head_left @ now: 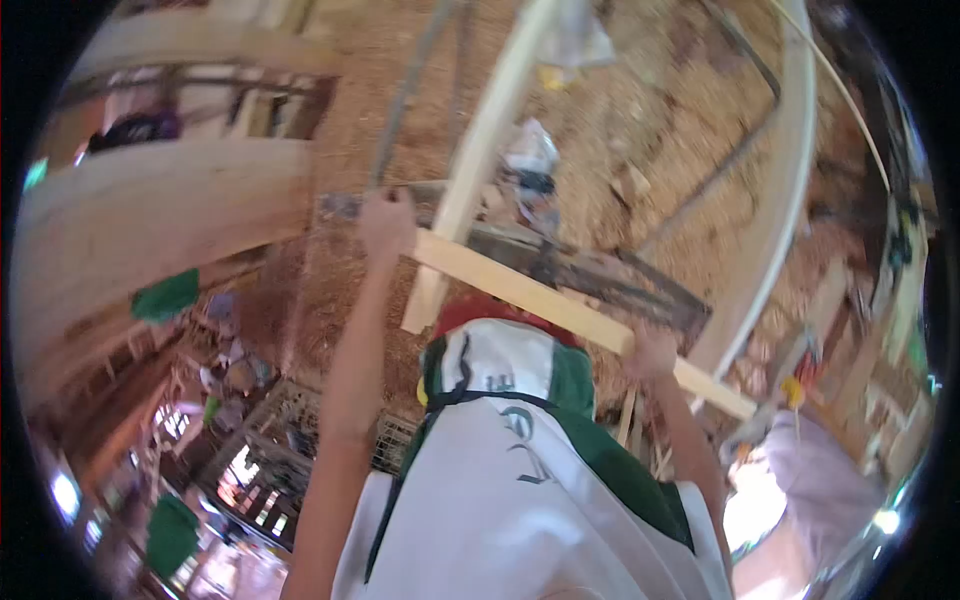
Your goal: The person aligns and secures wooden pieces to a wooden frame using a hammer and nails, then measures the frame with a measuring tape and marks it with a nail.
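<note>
A pale wooden strip (525,292) lies slantwise in front of my body, lower on the right. My left hand (387,222) is closed at its left end, beside a dark metal frame (500,243). My right hand (652,352) is wrapped round the strip nearer its right end, which sticks out past the fingers. A longer pale wooden board (485,150) runs up and away, its near end behind the strip and close to my left hand. Blur hides the finer finger detail.
Sawdust covers the ground (640,120). A large wooden plank (180,215) stands at left, a long curved board (765,220) at right. A plastic bottle (533,165) is beyond the frame. A dark slatted crate (265,440) and green pieces (168,296) lie lower left.
</note>
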`<state>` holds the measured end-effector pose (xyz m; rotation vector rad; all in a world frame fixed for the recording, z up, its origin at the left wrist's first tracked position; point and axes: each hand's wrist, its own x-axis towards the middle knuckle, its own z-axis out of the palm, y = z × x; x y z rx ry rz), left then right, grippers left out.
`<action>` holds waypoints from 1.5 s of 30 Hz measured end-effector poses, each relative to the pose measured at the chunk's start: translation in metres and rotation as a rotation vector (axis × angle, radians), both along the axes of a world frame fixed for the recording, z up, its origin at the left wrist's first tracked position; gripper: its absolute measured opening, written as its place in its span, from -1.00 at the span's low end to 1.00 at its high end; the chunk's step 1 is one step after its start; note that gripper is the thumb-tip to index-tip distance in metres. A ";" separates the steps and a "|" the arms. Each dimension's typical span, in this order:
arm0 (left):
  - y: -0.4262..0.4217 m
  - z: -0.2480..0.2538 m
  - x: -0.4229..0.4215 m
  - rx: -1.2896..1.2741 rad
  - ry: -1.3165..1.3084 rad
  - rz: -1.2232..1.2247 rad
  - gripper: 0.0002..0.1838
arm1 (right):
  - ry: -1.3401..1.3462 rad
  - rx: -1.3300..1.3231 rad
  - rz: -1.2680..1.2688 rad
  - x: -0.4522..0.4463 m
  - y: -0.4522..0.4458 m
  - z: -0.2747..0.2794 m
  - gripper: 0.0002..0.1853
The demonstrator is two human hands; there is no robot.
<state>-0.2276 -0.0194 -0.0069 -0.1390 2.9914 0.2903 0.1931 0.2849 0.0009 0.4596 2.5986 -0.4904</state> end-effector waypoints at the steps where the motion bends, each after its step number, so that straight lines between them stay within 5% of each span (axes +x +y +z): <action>1: 0.003 0.015 0.000 0.040 -0.129 0.067 -0.53 | 0.082 0.077 0.049 0.006 -0.005 -0.004 -0.17; 3: 0.006 0.063 0.003 0.282 -0.289 0.069 -0.53 | 0.033 0.028 0.013 0.030 0.003 -0.033 -0.05; 4: -0.012 0.012 0.000 0.317 -0.142 0.056 -0.57 | 0.016 0.021 0.009 0.024 0.002 -0.030 -0.02; 5: -0.015 0.022 0.003 0.431 -0.175 0.102 -0.56 | 0.010 0.013 -0.016 0.015 -0.002 -0.016 -0.02; 7: -0.038 -0.046 -0.001 1.072 0.061 0.299 -0.61 | 0.068 -0.084 -0.058 -0.014 -0.013 0.011 -0.27; 9: -0.058 -0.053 0.016 1.586 0.191 0.747 -0.70 | 0.032 -0.114 -0.021 -0.007 -0.008 0.008 -0.41; 11: -0.087 -0.035 0.049 1.901 0.112 0.940 -0.69 | 0.069 -0.132 0.058 -0.009 -0.016 0.022 -0.45; 16: -0.154 -0.125 0.184 2.289 0.063 0.987 -0.84 | 0.263 -0.481 0.048 -0.036 -0.048 0.015 -0.57; 17: -0.178 -0.122 0.212 2.118 -0.105 0.817 -0.90 | 0.274 -0.475 0.084 -0.049 -0.062 0.026 -0.57; 19: -0.200 -0.163 0.258 1.803 -0.108 1.133 -0.86 | 0.008 -0.591 0.089 -0.085 -0.112 0.064 -0.60; 20: -0.219 -0.138 0.287 1.580 -0.051 0.909 -0.83 | -0.078 -0.610 0.097 -0.097 -0.133 0.073 -0.59; 22: -0.251 -0.133 0.336 1.521 -0.033 0.829 -0.81 | -0.120 -0.678 0.103 -0.105 -0.160 0.054 -0.58; 25: -0.291 -0.144 0.397 1.745 -0.031 1.017 -0.83 | -0.121 -0.798 0.166 -0.115 -0.214 0.043 -0.53; 27: -0.327 -0.137 0.415 1.787 0.009 1.066 -0.85 | -0.197 -0.512 0.312 -0.120 -0.259 0.051 -0.46; 29: -0.357 -0.128 0.433 1.868 0.005 1.159 -0.83 | -0.115 -0.733 0.227 -0.114 -0.308 0.061 -0.49; 33: -0.416 -0.120 0.447 1.794 0.048 0.983 -0.83 | -0.278 -0.482 0.420 -0.112 -0.371 0.069 -0.42; 34: -0.429 -0.091 0.445 2.114 0.092 1.177 -0.87 | -0.272 -0.514 0.394 -0.109 -0.384 0.065 -0.47; 39: -0.468 -0.054 0.455 1.975 0.188 1.058 -0.86 | -0.282 -0.531 0.441 -0.105 -0.438 0.094 -0.58; 41: -0.471 -0.063 0.463 2.201 0.259 1.032 -0.84 | -0.252 -0.533 0.473 -0.109 -0.438 0.076 -0.57; 45: -0.464 -0.029 0.471 2.248 0.284 1.227 -0.83 | -0.218 -0.525 0.513 -0.112 -0.445 0.070 -0.49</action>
